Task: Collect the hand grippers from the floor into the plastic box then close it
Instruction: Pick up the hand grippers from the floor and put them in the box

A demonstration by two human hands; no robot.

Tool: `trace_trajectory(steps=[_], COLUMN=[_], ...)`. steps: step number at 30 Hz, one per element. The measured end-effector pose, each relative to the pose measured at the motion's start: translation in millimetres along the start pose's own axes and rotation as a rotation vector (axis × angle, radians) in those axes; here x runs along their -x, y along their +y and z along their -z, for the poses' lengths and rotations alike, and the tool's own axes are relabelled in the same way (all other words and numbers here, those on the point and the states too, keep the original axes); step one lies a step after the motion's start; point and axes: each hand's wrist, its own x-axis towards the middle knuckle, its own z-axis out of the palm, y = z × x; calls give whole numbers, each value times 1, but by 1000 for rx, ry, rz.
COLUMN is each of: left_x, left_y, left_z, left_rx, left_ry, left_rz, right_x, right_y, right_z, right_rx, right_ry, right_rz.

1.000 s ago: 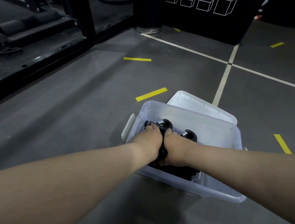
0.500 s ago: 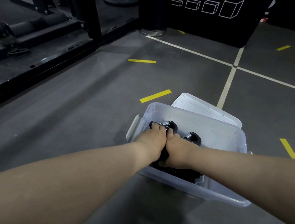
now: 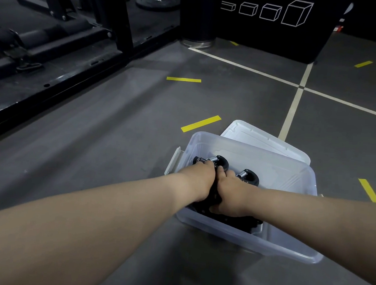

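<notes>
Barely anything shifts from a second ago: both hands stay pressed together down in the box, only nudging a touch toward 1 o'clock as the head tips and the whole scene slides in view. Now the left hand (image 3: pixel 198 179) sits with its fingers curled down over the black hand grippers with steel coil springs (image 3: pixel 222 162), right at the sprung head of one, while the right hand (image 3: pixel 231 196) wraps around the dark handles beside it, thumb tucked underneath, so both are closed on the bundle rather than spread flat. A second sprung head (image 3: pixel 251 177) pokes up at 3 o'clock of the hands, already lying loose inside. All of this is within the clear rectangular plastic box (image 3: pixel 287 248), which stands on the grey gym floor (image 3: pixel 114 147) at lower centre. Its white plastic lid (image 3: pixel 262 138) lies off, flat on the floor at 12 to 1 o'clock of the box, partly hidden behind the far wall. No grippers show on the floor that is in view, so this looks like the settling of the last load, collecting nearly done and closing not yet begun. Next up, by my read: let go, lift both hands clear of the rim, reach to 1 o'clock for the lid, square it over the opening and press it down until the side latch (image 3: pixel 173 161) at 9 o'clock catches.
</notes>
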Motion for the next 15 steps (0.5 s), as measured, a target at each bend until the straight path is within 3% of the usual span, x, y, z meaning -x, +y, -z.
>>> trace_trajectory(steps=[3, 6, 9, 12, 15], left_x=[5, 17, 30, 37, 55], left_y=[3, 2, -15, -65, -138], left_z=[-2, 7, 27, 52, 71], left_rx=[-72, -173, 3, 211, 155], left_ry=[-42, 28, 187, 281, 251], left_rz=[-8, -114, -179, -108, 64], right_x=[2, 7, 9, -5, -24], right_y=[1, -5, -16, -35, -66], right_z=[6, 22, 52, 74, 88], right_rx=[36, 52, -40, -194, -397], right_ry=[-32, -83, -134, 132, 270], right_rz=[-7, -26, 41, 104, 86])
